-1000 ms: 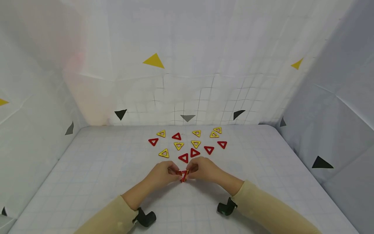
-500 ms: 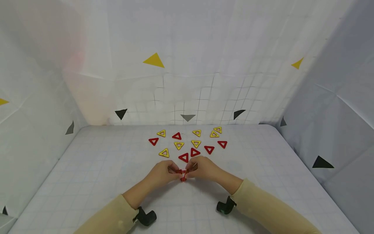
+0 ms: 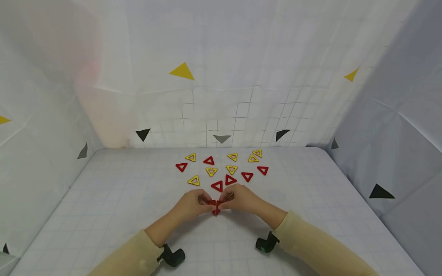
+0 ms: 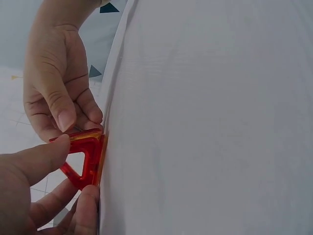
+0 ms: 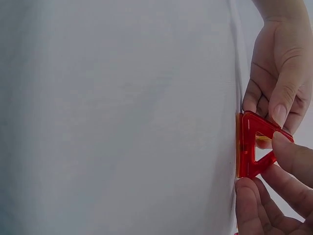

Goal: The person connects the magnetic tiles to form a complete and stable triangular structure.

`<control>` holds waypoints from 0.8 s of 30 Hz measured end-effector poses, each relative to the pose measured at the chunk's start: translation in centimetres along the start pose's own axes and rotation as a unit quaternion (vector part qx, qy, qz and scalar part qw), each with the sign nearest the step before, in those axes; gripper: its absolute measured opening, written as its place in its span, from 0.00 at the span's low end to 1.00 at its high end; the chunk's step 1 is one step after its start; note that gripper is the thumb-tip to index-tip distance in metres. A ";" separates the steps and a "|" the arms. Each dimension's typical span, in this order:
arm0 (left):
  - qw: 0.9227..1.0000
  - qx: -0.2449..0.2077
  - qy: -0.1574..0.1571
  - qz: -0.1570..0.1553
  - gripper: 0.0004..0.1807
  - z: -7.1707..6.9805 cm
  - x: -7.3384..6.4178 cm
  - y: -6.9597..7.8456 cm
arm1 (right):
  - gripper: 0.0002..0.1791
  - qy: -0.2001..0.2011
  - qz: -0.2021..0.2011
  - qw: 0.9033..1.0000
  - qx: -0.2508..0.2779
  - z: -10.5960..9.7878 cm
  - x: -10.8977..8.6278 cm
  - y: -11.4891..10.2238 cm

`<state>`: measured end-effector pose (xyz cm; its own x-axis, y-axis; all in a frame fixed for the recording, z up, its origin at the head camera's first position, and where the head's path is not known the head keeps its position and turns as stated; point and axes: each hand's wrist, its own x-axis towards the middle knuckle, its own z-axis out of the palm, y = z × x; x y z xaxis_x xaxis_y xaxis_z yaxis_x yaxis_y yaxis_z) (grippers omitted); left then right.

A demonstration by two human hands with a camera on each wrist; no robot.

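Near the front middle of the table my left hand (image 3: pixel 194 205) and right hand (image 3: pixel 240 198) pinch red triangular magnetic tiles (image 3: pixel 215 210) between thumb and fingers. The tiles stand tilted, meeting in a small peaked shape. From the left wrist, one red tile (image 4: pixel 90 164) with an open centre shows between my left thumb and fingers. A thin orange-yellow edge runs along the tabletop beneath it. In the right wrist view a red tile (image 5: pixel 254 147) leans between the right fingers, with the left hand (image 5: pixel 283 73) at its far side. Fingers hide part of the structure.
Beyond the hands lie loose flat triangular tiles, several red (image 3: pixel 247 176) and several yellow (image 3: pixel 231 169). The nearest red one (image 3: pixel 217 186) is just past the fingertips. White gridded fabric walls (image 3: pixel 221 115) enclose the white table (image 3: pixel 121 191) at the back and sides.
The red tiles between my fingertips have drawn together; the open triangular gap seen earlier is now a narrow slit. Both hands stay nearly in place, and the loose tiles have not moved.
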<state>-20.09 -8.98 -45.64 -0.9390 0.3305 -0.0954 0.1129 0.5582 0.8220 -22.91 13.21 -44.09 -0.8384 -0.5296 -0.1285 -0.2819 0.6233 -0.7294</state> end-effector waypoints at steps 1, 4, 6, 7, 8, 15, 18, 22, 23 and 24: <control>1.000 -0.002 0.000 -0.001 0.15 0.0 0.0 0.0 | 0.08 0.001 0.001 1.000 -0.001 0.0 0.0 0.0; 1.000 -0.006 -0.002 -0.005 0.16 0.1 -0.1 0.0 | 0.08 0.001 0.000 1.000 -0.001 -0.1 -0.1 0.0; 1.000 -0.008 -0.004 -0.011 0.17 0.1 -0.2 0.2 | 0.08 0.001 -0.002 1.000 -0.002 -0.2 -0.1 0.2; 1.000 -0.007 -0.005 -0.014 0.17 0.2 -0.2 0.3 | 0.08 0.000 -0.001 1.000 -0.005 -0.3 -0.1 0.2; 1.000 -0.005 -0.007 -0.015 0.18 0.2 -0.2 0.4 | 0.08 -0.002 0.000 1.000 -0.008 -0.5 -0.1 0.3; 0.998 0.053 -0.001 -0.022 0.24 0.6 0.1 1.2 | 0.07 -0.007 -0.018 1.000 -0.024 -2.5 -0.5 0.2; 0.997 0.070 0.003 -0.028 0.24 0.8 0.1 1.5 | 0.09 -0.005 -0.021 0.999 -0.027 -3.5 -0.8 0.2; 0.996 0.079 0.009 -0.037 0.24 1.0 0.2 1.7 | 0.11 0.008 0.000 0.999 -0.034 -4.7 -1.2 0.3; 0.996 0.081 0.010 -0.040 0.24 1.0 0.2 1.7 | 0.11 0.011 0.007 0.999 -0.034 -4.9 -1.3 0.3; 0.996 0.081 0.011 -0.043 0.24 1.0 0.2 1.7 | 0.11 0.015 0.013 0.999 -0.033 -5.2 -1.4 0.3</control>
<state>-19.76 -7.14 -44.82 -0.9543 0.2604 -0.1468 0.0815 0.6989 0.7105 -24.26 17.11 -40.64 -0.8586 -0.4969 -0.1260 -0.2898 0.6732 -0.6803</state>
